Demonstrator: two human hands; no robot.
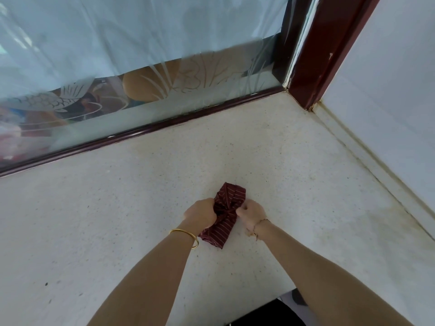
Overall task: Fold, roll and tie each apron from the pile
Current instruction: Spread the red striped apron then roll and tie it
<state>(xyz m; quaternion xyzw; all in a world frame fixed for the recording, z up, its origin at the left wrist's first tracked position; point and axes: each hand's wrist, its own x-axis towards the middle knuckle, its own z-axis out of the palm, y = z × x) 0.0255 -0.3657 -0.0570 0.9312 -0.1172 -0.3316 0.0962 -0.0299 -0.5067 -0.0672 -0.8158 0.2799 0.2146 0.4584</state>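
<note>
A dark red apron with thin pale stripes lies rolled into a short bundle on the speckled white counter. A strap crosses its middle in a knot. My left hand grips the bundle's left side at the knot, fingers curled into the cloth. My right hand pinches the strap on the right side of the knot. The strap ends are hidden inside my fists. No pile of other aprons shows in the head view.
A frosted glass pane with a dark red frame runs along the counter's far edge. A white wall closes the right side. The counter's near edge drops off at the lower right.
</note>
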